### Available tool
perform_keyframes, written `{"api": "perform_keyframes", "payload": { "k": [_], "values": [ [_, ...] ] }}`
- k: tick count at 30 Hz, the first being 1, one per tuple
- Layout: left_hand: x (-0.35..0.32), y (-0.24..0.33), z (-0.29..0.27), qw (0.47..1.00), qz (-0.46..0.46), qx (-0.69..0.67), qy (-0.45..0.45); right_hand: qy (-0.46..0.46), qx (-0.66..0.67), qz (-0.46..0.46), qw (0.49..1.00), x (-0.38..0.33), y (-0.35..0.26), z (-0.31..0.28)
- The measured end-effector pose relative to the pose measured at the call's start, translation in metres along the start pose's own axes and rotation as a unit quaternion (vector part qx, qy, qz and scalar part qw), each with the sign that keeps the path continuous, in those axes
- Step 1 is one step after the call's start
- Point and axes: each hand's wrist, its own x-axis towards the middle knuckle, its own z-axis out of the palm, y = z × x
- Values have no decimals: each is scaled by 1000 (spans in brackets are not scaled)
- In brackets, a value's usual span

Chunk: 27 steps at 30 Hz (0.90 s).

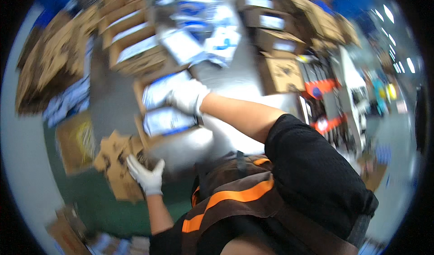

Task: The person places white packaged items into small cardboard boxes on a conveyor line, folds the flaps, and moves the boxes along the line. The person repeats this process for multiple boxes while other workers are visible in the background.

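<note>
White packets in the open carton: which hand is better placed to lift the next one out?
Right, probably. The right hand already rests on the white packets inside the carton, while the left hand is lower, at its cardboard flap.

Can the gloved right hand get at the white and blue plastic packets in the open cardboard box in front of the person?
Probably yes: the right hand in its white glove already lies on the white and blue plastic packets in the open cardboard box, with nothing over them. Blur hides whether its fingers have closed.
</note>
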Motion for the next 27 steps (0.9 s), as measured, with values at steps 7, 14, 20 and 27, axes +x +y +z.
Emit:
{"api": "perform_keyframes", "payload": {
  "k": [7, 14, 20, 27],
  "values": [
    [-85, 148, 100, 876, 348, -176, -285, -106, -55, 133, 984, -240, 81, -22],
    [-123, 295, 146, 897, 313, -187, -250, 127, -39, 163, 978, -351, 167, -32],
    [-171, 302, 168, 899, 387, -172, -112, 202, 421, 268, 842, -454, 215, 6],
    [-150, 360, 199, 967, 168, -161, -106, 12, 18, 95, 995, -393, 225, -2]
  ]
}}
